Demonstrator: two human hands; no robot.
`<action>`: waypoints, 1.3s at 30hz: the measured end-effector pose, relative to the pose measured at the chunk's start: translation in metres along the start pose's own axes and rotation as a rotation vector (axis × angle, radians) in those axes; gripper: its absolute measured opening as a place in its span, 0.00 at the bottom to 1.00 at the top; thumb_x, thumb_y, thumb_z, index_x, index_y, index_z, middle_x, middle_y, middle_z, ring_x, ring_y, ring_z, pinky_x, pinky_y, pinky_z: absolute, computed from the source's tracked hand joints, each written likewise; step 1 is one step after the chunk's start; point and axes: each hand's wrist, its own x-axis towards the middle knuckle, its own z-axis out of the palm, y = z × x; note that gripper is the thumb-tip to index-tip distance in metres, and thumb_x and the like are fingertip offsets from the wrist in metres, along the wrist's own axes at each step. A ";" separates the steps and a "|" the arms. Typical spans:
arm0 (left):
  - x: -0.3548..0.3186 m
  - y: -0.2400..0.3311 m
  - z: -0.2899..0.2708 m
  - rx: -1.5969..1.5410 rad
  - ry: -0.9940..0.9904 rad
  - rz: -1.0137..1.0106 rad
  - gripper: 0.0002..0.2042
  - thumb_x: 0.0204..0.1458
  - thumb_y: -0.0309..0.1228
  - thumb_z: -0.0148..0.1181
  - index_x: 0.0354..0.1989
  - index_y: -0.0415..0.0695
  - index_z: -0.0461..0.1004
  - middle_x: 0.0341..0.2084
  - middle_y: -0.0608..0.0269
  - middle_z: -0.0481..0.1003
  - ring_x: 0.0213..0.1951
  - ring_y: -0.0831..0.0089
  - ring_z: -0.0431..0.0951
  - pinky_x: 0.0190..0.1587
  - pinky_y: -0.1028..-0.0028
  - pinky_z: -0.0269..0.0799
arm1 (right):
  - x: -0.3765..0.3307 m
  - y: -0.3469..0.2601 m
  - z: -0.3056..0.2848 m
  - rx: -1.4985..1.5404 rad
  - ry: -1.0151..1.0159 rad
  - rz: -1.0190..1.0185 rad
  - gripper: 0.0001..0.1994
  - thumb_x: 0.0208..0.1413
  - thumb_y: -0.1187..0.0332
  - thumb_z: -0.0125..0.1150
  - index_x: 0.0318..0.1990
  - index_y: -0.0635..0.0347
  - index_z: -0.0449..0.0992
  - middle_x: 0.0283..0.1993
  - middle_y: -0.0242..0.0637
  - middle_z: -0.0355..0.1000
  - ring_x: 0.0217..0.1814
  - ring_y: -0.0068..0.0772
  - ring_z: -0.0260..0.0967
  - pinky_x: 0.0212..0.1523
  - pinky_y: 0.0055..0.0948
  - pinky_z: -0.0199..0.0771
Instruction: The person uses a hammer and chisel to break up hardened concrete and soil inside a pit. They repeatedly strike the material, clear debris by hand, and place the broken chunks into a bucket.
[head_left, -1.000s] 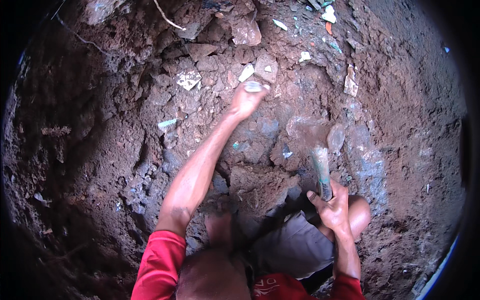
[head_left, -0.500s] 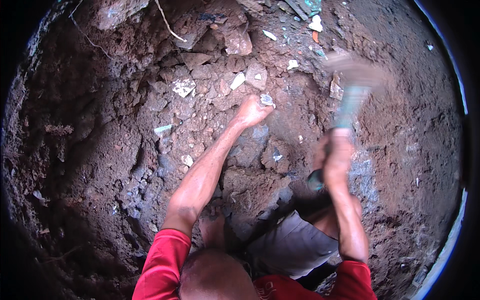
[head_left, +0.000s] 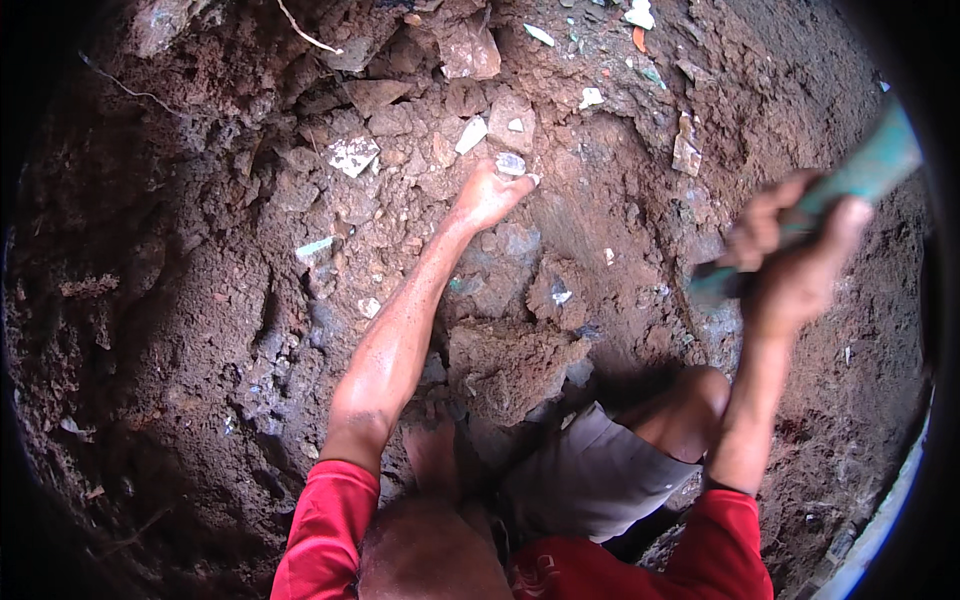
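My left hand point(head_left: 491, 194) is closed in a fist over the rocky soil. From its top pokes the shiny, battered end of what looks like a metal chisel point(head_left: 510, 163); the rest is hidden by the fist and the ground. Out to the right, my right hand point(head_left: 795, 260) is raised and wrapped round the green handle of a hammer point(head_left: 862, 160). The handle slants up toward the right rim, blurred by motion, and the hammer's head is out of view. Just beyond the left fist lies a white shard point(head_left: 471, 135).
Broken brown soil and stones spread all round. A large clod point(head_left: 510, 365) sits near my bare foot point(head_left: 430, 455) and bent knee point(head_left: 697, 400). White-speckled stone point(head_left: 353, 155), a pale green shard point(head_left: 314, 247) and a thin root point(head_left: 308, 28) lie about.
My right hand has swung the hammer up and to the right, away from the left fist. My left hand keeps its grip at about the same spot on the soil.
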 end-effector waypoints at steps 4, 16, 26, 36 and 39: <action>0.016 -0.010 -0.002 -0.054 0.040 -0.016 0.10 0.47 0.35 0.60 0.27 0.40 0.75 0.24 0.64 0.77 0.28 0.72 0.76 0.33 0.68 0.72 | -0.025 0.106 -0.013 -0.510 -0.468 0.565 0.24 0.64 0.48 0.47 0.24 0.58 0.67 0.16 0.26 0.61 0.13 0.19 0.58 0.13 0.24 0.59; 0.001 0.008 0.000 0.020 -0.032 -0.022 0.13 0.46 0.37 0.59 0.29 0.37 0.75 0.20 0.61 0.76 0.24 0.71 0.74 0.33 0.67 0.72 | 0.022 -0.013 -0.002 -0.041 0.001 -0.033 0.27 0.64 0.41 0.38 0.32 0.58 0.68 0.17 0.28 0.62 0.12 0.18 0.55 0.14 0.17 0.57; 0.005 0.006 0.003 0.133 -0.074 0.011 0.13 0.46 0.38 0.62 0.27 0.38 0.76 0.22 0.58 0.77 0.27 0.69 0.76 0.36 0.67 0.72 | 0.000 0.019 -0.018 -0.594 -0.321 0.631 0.25 0.62 0.41 0.45 0.26 0.55 0.64 0.15 0.22 0.57 0.11 0.15 0.52 0.11 0.20 0.52; 0.002 0.002 0.011 0.125 0.012 0.126 0.14 0.46 0.37 0.60 0.33 0.38 0.76 0.25 0.53 0.79 0.30 0.63 0.79 0.37 0.64 0.73 | -0.019 0.105 -0.010 -0.645 -0.384 0.379 0.24 0.63 0.48 0.49 0.22 0.59 0.66 0.14 0.27 0.62 0.12 0.20 0.59 0.12 0.26 0.60; -0.008 0.008 0.025 0.041 0.126 0.194 0.16 0.45 0.37 0.62 0.38 0.39 0.77 0.30 0.49 0.80 0.33 0.57 0.81 0.40 0.63 0.75 | -0.028 0.095 -0.013 -0.465 -0.602 0.790 0.27 0.61 0.43 0.50 0.23 0.59 0.64 0.14 0.29 0.60 0.11 0.21 0.58 0.11 0.27 0.60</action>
